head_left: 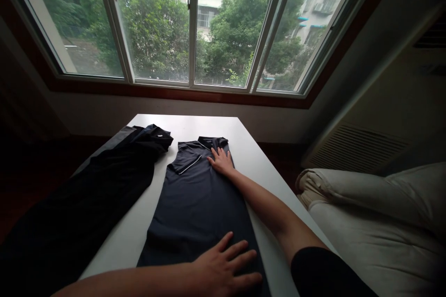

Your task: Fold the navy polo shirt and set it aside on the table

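Hands both flat and open, fingers spread, clamped on nothing: we press our left hand (223, 271) on the near end of the dark shirt (198, 199) and our right hand (221, 161) just below its collar (212, 141). The shirt lies folded lengthwise on the white table (195, 126), running between the two palms. Left of both hands, apart from the shirt, lies a second dark garment (104, 185); to their right, a pale cushion (365, 204).

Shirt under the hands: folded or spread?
Folded lengthwise. The shirt is a narrow strip, a sleeve tucked across its chest; left hand flat on its near end, right hand by the collar.
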{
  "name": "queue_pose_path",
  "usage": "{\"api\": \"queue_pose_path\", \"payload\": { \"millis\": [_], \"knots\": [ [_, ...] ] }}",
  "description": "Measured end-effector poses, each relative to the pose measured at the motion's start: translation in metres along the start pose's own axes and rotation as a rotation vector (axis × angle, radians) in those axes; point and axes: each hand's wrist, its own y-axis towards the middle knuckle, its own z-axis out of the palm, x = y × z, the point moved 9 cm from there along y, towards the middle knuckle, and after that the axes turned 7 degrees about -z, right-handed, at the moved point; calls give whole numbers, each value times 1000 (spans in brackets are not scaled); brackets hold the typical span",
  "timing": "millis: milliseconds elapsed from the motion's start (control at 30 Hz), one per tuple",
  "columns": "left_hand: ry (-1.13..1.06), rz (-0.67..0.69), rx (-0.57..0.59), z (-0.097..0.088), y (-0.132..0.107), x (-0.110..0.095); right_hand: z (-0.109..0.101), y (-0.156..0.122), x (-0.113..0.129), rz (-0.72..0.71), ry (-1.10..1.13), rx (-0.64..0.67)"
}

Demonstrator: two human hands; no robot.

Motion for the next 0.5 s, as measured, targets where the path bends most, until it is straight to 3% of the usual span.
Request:
{"api": "queue_pose_path", "payload": {
  "millis": [167, 333, 400, 500],
  "knots": [
    [-205, -142, 88, -9, 37, 21, -21, 22, -14, -30, -40, -3],
    [-253, -167, 21, -11, 44, 40, -48, 12, 6, -148, -78, -124],
    [-227, -254, -68, -24, 29, 72, -56, -1, 18, -164, -50, -168],
    [-161, -582, -289, -58, -15, 162, -59, -30, 45, -206, 26, -173]
  ]
}}
